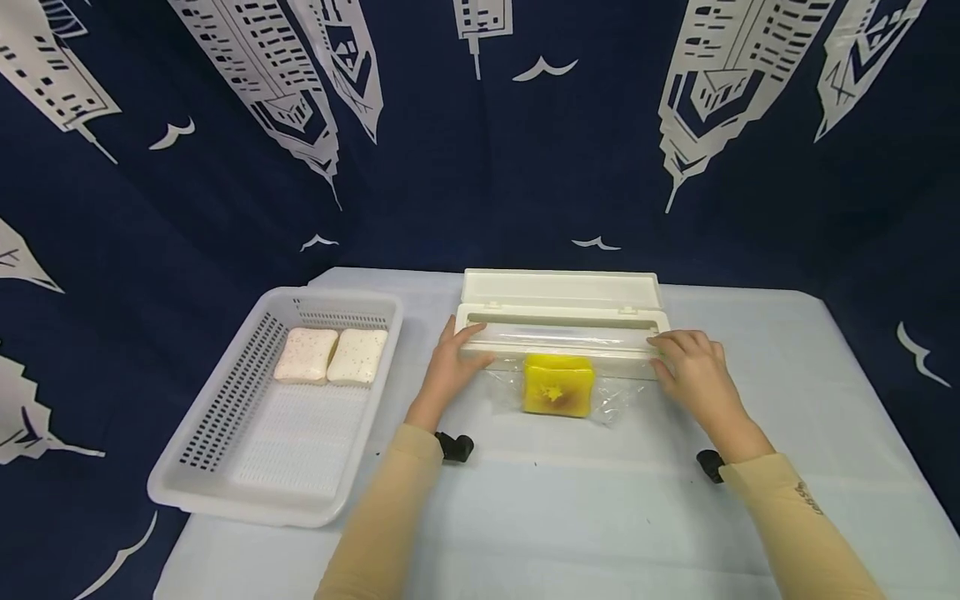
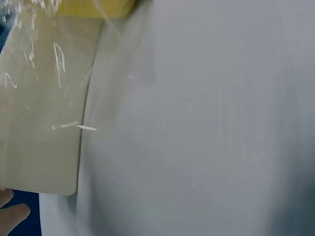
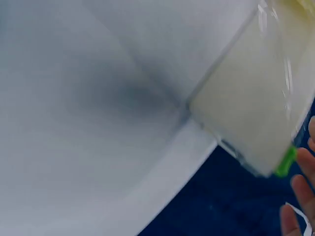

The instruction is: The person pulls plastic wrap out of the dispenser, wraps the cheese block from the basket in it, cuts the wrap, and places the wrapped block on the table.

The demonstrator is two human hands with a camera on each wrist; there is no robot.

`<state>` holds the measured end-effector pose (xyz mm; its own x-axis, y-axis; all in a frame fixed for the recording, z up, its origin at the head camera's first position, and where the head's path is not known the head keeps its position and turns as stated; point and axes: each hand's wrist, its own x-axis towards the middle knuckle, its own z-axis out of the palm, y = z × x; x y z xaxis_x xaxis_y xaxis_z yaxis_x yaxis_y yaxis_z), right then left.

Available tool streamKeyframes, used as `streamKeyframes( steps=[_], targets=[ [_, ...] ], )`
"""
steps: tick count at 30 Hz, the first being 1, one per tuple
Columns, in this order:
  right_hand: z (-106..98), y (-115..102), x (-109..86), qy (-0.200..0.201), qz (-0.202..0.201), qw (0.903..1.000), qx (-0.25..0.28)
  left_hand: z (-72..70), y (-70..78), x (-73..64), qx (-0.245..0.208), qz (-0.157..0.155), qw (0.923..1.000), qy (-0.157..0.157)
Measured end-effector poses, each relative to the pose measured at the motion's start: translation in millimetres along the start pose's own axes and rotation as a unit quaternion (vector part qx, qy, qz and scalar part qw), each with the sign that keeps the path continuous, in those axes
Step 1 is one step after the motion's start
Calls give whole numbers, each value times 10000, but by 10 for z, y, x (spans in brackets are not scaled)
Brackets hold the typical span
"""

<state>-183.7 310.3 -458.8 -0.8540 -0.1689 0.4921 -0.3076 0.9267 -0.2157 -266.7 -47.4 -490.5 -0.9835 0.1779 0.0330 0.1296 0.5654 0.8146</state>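
A cream cling film dispenser (image 1: 562,364) lies across the table with its lid (image 1: 561,289) raised at the back and a roll of clear film (image 1: 562,335) inside. My left hand (image 1: 444,371) holds its left front corner, thumb at the front and a finger over the top edge. At the opposite end my right hand (image 1: 699,375) grips the corner with bent fingers and the thumb in front. Directly before the dispenser sits a yellow toast slice (image 1: 558,385) with a browned middle, crinkled clear film (image 1: 611,398) around it.
Left of the dispenser stands a white plastic basket (image 1: 341,492) holding two pale speckled bread slices (image 1: 306,355) side by side. A pale cloth covers the table (image 1: 570,525). Behind it hangs a dark blue curtain (image 1: 495,183) with white building prints.
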Motion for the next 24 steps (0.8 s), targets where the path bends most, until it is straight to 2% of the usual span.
streamKeyframes(
  steps=[4, 8, 15, 20, 24],
  targets=[
    [85, -27, -18, 208, -243, 9995, -7, 17, 33, -71, 309, 463, 9981, 276],
    [129, -27, -36, 314, -247, 9992, -39, 44, 52, -101, 609, 813, 9928, 632],
    [177, -25, -36, 210, -155, 9995, 167, 86, 63, -104, 718, 909, 9890, 921],
    [199, -32, -12, 434, -196, 9988, 95, 107, 76, -162, 918, 1016, 9849, 1058],
    [203, -43, -22, 525, -145, 9985, -18, 127, 91, -215, 1091, 1246, 9780, 1272]
  ],
)
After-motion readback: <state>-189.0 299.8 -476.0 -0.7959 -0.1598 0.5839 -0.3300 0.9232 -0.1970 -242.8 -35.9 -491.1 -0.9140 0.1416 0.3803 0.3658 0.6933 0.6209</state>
